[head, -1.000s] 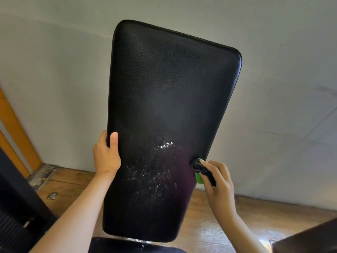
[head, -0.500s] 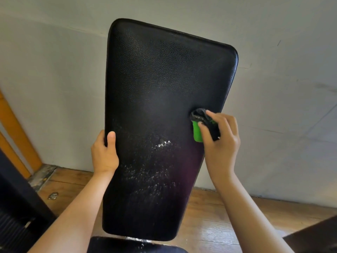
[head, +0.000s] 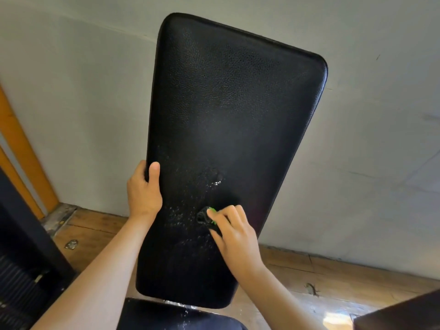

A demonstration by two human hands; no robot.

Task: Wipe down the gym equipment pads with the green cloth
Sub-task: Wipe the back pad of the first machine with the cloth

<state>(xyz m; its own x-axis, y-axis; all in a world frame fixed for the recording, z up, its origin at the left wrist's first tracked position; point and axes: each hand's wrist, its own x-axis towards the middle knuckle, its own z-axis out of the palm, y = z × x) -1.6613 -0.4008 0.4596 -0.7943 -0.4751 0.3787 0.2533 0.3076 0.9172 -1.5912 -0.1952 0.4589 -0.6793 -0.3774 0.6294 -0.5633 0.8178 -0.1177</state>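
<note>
Single head cam, wide-angle, facing forward and slightly down. Close to the upright pad (head: pixel 226 115), which fills mid-frame; wall (head: pixel 71 103) right behind it, floor (head: pixel 333 277) along the bottom edge of frame.

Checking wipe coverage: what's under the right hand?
A bunched green cloth pokes out from the right hand, on the black pad. The cloth's remainder and the pad beneath the palm are covered.

green cloth (head: pixel 212 209) mostly under right hand (head: pixel 234 236), left hand (head: pixel 142 194) partly behind pad (head: pixel 226 115), seat (head: pixel 166 316) cut off below
</note>
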